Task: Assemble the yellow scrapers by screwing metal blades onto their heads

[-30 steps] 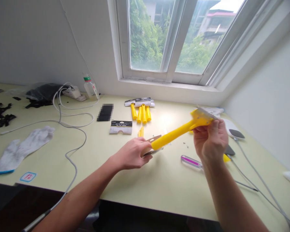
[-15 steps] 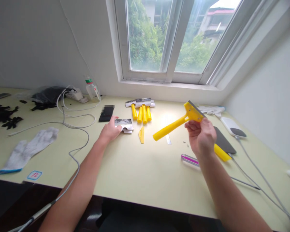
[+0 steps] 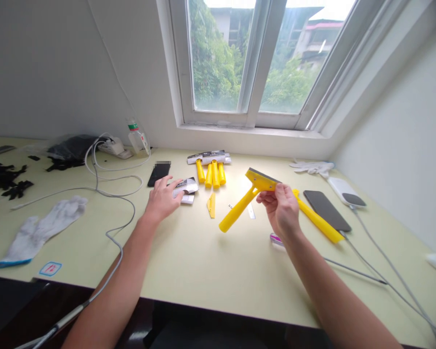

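My right hand (image 3: 284, 206) holds a yellow scraper (image 3: 263, 181) by the right end of its wide head, its handle slanting down to the left above the table. My left hand (image 3: 164, 198) is at a printed cardboard sleeve (image 3: 187, 184), thumb and index finger around its left end. A second sleeve (image 3: 188, 199) lies just below it. Between the hands are a flat yellow plastic piece (image 3: 211, 206), a thin metal blade (image 3: 251, 211) and tiny screws (image 3: 230, 206). A purple-and-clear tool (image 3: 276, 239) is partly hidden by my right forearm.
Behind, several yellow scraper handles (image 3: 215, 175) stick out of printed sleeves (image 3: 209, 157). Another yellow handle (image 3: 321, 222) lies beside a phone (image 3: 327, 211) at right. A black phone (image 3: 159, 173), white glove (image 3: 45, 228) and loose cable (image 3: 125, 218) are at left.
My right hand has brought the scraper left and lower, uncovering more of the other yellow handle. The upper sleeve at my left hand is now tilted, showing more of the lower one.
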A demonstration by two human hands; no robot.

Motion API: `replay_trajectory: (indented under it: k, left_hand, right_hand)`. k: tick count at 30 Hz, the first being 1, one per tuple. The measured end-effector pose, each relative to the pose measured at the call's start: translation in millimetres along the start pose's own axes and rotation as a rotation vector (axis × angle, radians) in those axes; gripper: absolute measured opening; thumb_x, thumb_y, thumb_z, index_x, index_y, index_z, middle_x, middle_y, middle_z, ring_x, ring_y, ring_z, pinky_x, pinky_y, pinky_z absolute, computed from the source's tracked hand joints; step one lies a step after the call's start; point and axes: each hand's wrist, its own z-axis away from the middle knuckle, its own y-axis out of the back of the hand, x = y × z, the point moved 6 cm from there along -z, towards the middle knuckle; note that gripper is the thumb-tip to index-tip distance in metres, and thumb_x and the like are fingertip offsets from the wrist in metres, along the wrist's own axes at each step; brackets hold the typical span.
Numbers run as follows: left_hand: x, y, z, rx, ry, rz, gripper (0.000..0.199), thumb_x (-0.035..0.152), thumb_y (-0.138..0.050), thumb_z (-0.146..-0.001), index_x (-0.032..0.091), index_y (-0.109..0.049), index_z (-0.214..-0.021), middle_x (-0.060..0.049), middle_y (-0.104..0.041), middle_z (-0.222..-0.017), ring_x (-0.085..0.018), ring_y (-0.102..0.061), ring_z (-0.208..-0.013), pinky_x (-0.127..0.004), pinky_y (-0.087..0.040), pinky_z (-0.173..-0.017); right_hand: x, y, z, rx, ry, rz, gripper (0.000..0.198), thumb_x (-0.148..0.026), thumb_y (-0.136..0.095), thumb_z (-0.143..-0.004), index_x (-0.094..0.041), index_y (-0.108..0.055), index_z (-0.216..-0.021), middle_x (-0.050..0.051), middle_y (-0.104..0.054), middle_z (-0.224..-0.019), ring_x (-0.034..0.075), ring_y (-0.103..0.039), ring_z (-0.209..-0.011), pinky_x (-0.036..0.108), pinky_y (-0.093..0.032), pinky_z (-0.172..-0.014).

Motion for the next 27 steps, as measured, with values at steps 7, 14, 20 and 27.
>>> replay_trajectory:
  k: [7, 14, 20, 27]
  left_hand:
    - [5, -29, -1, -0.199, -0.19, 0.243, 0.042, 0.036, -0.058, -0.085, 0.019, -0.063, -0.123, -0.009, -0.058, -0.135, -0.025, -0.054, -0.124, -0.037, -0.038, -0.109]
    - [15, -36, -10, 0.009, -0.122, 0.188, 0.018, 0.031, -0.063, -0.084, 0.02, -0.066, -0.097, -0.009, -0.068, -0.107, -0.027, -0.059, -0.108, -0.052, -0.036, -0.106]
    - [30, -5, 3, 0.253, -0.114, 0.111, 0.034, 0.038, -0.064, -0.083, 0.024, -0.064, -0.113, -0.012, -0.056, -0.131, -0.033, -0.042, -0.131, -0.061, -0.016, -0.114]
    - [119, -24, 54, -0.485, -0.348, 0.954, 0.039, 0.046, -0.043, -0.096, 0.017, -0.058, -0.118, -0.009, -0.067, -0.099, -0.02, -0.064, -0.087, -0.035, -0.052, -0.081]
  right_hand:
    - [7, 0, 1, -0.016, -0.039, 0.003, 0.041, -0.053, -0.07, -0.078, -0.022, -0.047, -0.088, -0.001, -0.067, -0.062, 0.013, -0.065, -0.055, 0.025, -0.054, -0.058]
    - [7, -8, 6, -0.058, -0.044, 0.003, 0.039, -0.052, -0.069, -0.08, -0.022, -0.047, -0.088, -0.002, -0.066, -0.062, 0.013, -0.065, -0.055, 0.025, -0.054, -0.058]
    - [9, -12, 10, -0.084, -0.066, -0.005, 0.04, -0.053, -0.068, -0.081, -0.022, -0.045, -0.088, -0.001, -0.069, -0.063, 0.015, -0.067, -0.057, 0.026, -0.054, -0.058]
    - [19, -31, 26, -0.174, -0.157, -0.015, 0.039, -0.054, -0.065, -0.083, -0.023, -0.042, -0.087, 0.002, -0.073, -0.073, 0.018, -0.071, -0.065, 0.031, -0.056, -0.065]
